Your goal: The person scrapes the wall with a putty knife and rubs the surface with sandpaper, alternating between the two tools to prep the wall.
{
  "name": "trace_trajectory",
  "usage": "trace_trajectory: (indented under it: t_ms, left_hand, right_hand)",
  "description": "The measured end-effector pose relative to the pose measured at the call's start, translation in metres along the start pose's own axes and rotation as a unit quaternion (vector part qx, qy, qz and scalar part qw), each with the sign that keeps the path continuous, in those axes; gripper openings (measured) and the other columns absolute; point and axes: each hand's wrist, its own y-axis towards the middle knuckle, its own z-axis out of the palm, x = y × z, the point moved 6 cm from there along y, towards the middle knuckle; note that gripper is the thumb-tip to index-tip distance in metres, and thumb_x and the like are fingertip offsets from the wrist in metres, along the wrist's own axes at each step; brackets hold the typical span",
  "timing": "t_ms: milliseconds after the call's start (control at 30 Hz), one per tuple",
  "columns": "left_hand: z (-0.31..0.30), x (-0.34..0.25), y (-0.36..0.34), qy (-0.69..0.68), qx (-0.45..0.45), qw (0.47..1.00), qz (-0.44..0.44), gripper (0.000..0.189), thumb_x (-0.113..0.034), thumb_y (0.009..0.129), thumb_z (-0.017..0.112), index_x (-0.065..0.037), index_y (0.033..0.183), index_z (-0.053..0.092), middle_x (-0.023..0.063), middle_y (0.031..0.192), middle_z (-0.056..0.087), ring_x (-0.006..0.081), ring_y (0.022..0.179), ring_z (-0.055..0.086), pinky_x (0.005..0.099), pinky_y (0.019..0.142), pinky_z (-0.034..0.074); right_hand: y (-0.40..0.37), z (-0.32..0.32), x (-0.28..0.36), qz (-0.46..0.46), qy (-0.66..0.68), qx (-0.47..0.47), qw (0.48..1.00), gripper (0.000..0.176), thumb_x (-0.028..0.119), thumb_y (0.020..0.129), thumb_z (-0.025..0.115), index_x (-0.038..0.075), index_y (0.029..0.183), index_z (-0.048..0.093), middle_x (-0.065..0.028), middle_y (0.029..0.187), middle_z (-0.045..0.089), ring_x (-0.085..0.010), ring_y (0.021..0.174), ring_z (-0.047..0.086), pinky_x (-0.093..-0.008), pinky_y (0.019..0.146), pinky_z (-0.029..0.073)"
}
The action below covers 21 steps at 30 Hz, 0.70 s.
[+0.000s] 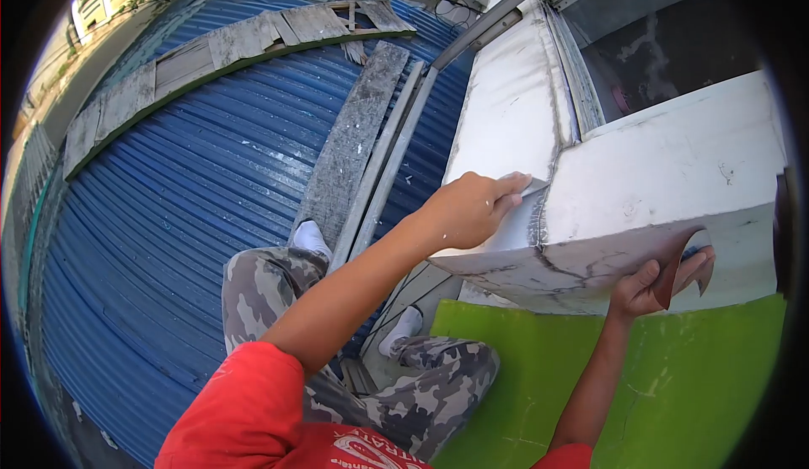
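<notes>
My left hand is closed round a small flat scraper, its edge touching the white ledge beside a dark crack. The crack runs along the ledge and over its front edge. At the right, my right hand grips a curved reddish-brown sheet, pale on its other side, which looks like sandpaper. It is held close to the underside of the ledge's front edge, above the green wall. Part of the right fingers is hidden by the sheet.
Blue corrugated roofing spreads at the left, with a weathered plank and metal rails beside my feet. A curved board edging crosses the roof. Below the ledge is a green wall; a window opening lies beyond it.
</notes>
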Motion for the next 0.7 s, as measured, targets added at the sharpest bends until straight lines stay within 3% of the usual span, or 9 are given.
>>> trace_trajectory:
  t_ms: [67,267,333,433,533,567,600,667,700]
  left_hand:
    - [0.01,-0.001,-0.04,-0.034,-0.013,0.999,0.012,0.041,-0.02,0.107,0.052,-0.007,0.145,0.059,0.0203,0.144,0.059,0.0376,0.134,0.057,0.0391,0.113,0.044]
    - [-0.007,0.003,0.042,-0.001,-0.065,0.998,-0.011,0.042,-0.027,0.107,0.051,-0.013,0.146,0.06,0.0262,0.102,0.074,0.0342,0.084,0.072,0.0394,0.089,0.054]
    - [-0.016,0.007,0.053,-0.05,-0.037,0.994,-0.091,0.042,-0.027,0.106,0.051,-0.012,0.145,0.06,0.0277,0.106,0.074,0.0405,0.095,0.071,0.0422,0.092,0.054]
    - [-0.002,0.02,0.03,-0.018,-0.03,0.994,-0.103,0.043,-0.028,0.106,0.051,-0.013,0.146,0.059,0.0281,0.111,0.073,0.043,0.1,0.071,0.0437,0.095,0.053]
    - [0.019,0.071,-0.026,0.02,-0.049,0.997,-0.057,0.045,-0.03,0.106,0.051,-0.014,0.148,0.057,0.027,0.122,0.07,0.0434,0.104,0.071,0.0447,0.1,0.051]
    - [0.021,0.083,-0.044,0.009,-0.04,0.996,-0.084,0.045,-0.03,0.107,0.051,-0.015,0.149,0.056,0.0249,0.116,0.072,0.0382,0.096,0.072,0.0437,0.093,0.055]
    - [0.024,0.091,-0.061,-0.003,-0.029,0.993,-0.114,0.045,-0.03,0.107,0.05,-0.017,0.15,0.055,0.0229,0.109,0.075,0.033,0.087,0.074,0.0427,0.086,0.058]
    - [0.025,0.093,-0.083,-0.069,0.0,0.976,-0.206,0.045,-0.03,0.108,0.049,-0.018,0.151,0.054,0.0175,0.096,0.071,0.0243,0.075,0.067,0.0389,0.072,0.059]
    - [0.023,0.094,-0.088,-0.098,0.011,0.963,-0.25,0.045,-0.03,0.108,0.049,-0.019,0.151,0.054,0.0148,0.089,0.07,0.0199,0.068,0.064,0.0369,0.065,0.06]
  right_hand:
    - [-0.006,0.007,-0.007,0.007,-0.045,0.02,0.999,0.056,0.025,0.113,0.036,-0.008,0.158,0.029,-0.0269,0.165,0.029,-0.0447,0.154,0.026,-0.0556,0.124,0.024]
    - [0.01,-0.007,-0.027,0.043,-0.041,0.001,0.998,0.053,0.028,0.113,0.039,-0.005,0.154,0.041,-0.0212,0.166,0.033,-0.0422,0.152,0.031,-0.0539,0.123,0.025]
    - [0.057,-0.032,-0.049,0.126,-0.038,-0.039,0.99,0.053,0.029,0.113,0.04,-0.005,0.152,0.044,-0.022,0.164,0.036,-0.041,0.15,0.035,-0.0503,0.123,0.027]
    - [0.083,-0.039,-0.083,0.514,0.077,-0.097,0.849,0.05,0.027,0.112,0.042,-0.005,0.15,0.047,-0.0236,0.16,0.042,-0.0409,0.148,0.038,-0.0458,0.122,0.03]
    - [0.053,-0.01,-0.016,0.229,0.041,-0.06,0.971,0.05,0.027,0.112,0.041,-0.005,0.15,0.048,-0.0251,0.159,0.042,-0.0403,0.149,0.037,-0.0483,0.123,0.027]
    - [0.034,0.003,0.017,0.124,0.036,-0.046,0.991,0.051,0.027,0.111,0.041,-0.005,0.15,0.048,-0.0255,0.159,0.042,-0.0398,0.15,0.037,-0.0499,0.123,0.026]
    - [-0.021,0.024,0.055,0.066,0.004,0.038,0.997,0.052,0.024,0.107,0.043,0.003,0.155,0.046,-0.0196,0.164,0.038,-0.0394,0.154,0.031,-0.0555,0.124,0.023]
    - [-0.141,0.049,0.135,-0.089,0.081,0.269,0.956,0.054,0.02,0.091,0.053,0.015,0.143,0.064,-0.0035,0.158,0.052,-0.0282,0.15,0.041,-0.0516,0.124,0.029]
    - [-0.15,0.048,0.146,-0.108,0.08,0.259,0.956,0.047,0.019,0.091,0.053,0.015,0.135,0.07,-0.0003,0.153,0.056,-0.0242,0.147,0.045,-0.0466,0.121,0.034]
